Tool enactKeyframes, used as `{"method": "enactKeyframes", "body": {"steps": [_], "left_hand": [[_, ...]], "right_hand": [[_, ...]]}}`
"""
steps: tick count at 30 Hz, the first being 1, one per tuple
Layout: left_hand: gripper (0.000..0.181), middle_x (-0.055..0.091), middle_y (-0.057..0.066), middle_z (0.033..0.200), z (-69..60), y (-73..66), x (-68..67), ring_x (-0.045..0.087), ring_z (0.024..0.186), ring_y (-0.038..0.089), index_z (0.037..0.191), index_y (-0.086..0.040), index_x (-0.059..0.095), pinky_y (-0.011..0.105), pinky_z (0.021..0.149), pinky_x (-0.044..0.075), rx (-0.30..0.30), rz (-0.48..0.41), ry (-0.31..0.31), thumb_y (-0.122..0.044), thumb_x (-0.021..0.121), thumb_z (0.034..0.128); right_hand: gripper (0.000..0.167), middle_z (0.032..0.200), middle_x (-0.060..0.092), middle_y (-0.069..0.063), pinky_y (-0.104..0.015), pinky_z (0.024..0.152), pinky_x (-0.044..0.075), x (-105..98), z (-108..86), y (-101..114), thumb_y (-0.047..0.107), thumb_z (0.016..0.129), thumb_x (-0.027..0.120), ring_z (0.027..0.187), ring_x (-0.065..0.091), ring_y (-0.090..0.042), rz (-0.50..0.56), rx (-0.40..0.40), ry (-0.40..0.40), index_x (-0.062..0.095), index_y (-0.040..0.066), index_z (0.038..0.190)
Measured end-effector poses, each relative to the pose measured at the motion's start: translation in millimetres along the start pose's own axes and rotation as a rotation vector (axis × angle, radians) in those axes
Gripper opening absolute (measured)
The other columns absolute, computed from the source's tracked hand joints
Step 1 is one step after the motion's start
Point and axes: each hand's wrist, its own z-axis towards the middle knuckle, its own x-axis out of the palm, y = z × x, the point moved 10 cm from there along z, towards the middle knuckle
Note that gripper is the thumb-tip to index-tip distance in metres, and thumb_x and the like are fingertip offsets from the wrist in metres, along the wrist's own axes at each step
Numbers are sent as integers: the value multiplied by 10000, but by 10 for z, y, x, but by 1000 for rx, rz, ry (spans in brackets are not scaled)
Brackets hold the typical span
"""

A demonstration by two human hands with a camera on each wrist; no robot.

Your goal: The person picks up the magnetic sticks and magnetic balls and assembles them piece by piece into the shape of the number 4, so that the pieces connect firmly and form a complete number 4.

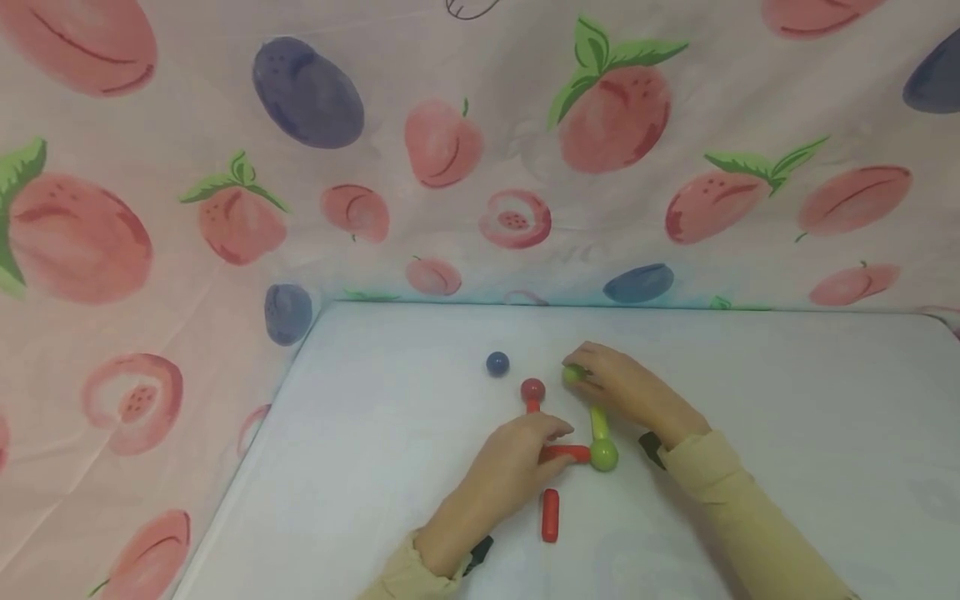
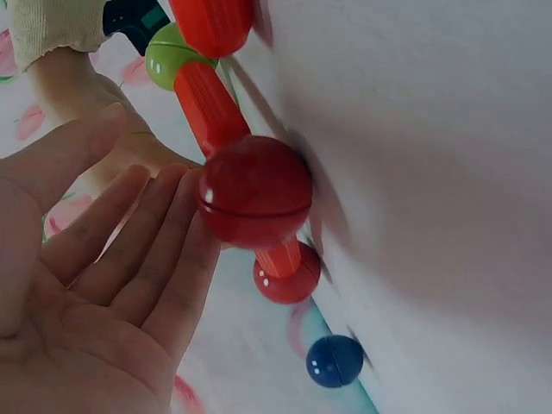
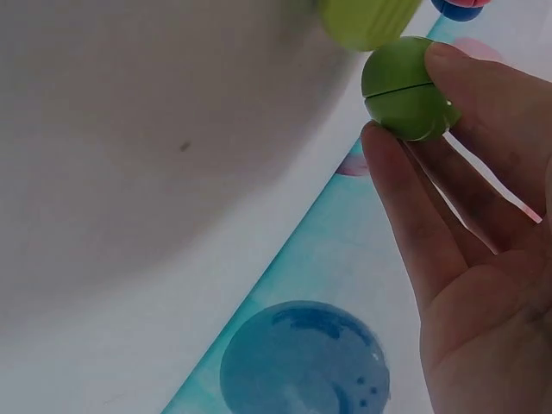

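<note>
My left hand (image 1: 510,462) is at a structure of red sticks and balls, its fingers fairly straight. In the left wrist view those fingers reach behind a dark red ball (image 2: 255,191); whether they touch it I cannot tell. One red stick (image 1: 567,453) runs from there to a green ball (image 1: 603,455), another to a second red ball (image 1: 533,389). From the green ball a yellow-green stick (image 1: 599,422) points away from me. Near its far end my right hand (image 1: 626,387) pinches another green ball (image 3: 401,90) between thumb and fingers. The ball joint under my left hand is hidden in the head view.
A loose red stick (image 1: 551,515) lies on the white table (image 1: 337,458), nearer me than the structure. A blue ball (image 1: 497,363) stands at the far left of the red balls. Fruit-patterned cloth (image 1: 450,217) rises behind the table and along its left side.
</note>
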Motion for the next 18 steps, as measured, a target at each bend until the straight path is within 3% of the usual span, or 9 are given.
{"method": "enactKeyframes", "body": {"steps": [9,18], "left_hand": [[345,706,-77,1140,84,-159,111,610,927,22,1211,-197,696,154,832,506,61,24,43,-272,764,882],[327,716,-80,1059,135,-220,181,583,850,-13,1186,-196,703,126,789,493,102,67,47,-278,770,876]], "right_hand": [[330,1151,668,-66,-460,995,503,-30,-102,-37,94,884,742,1127,618,-268,10,-46,-23,666,50,1202],[309,1117,677,-86,-452,971,518,-63,-151,-47,73,866,754,1087,636,-270,-16,-85,-61,682,18,1162]]}}
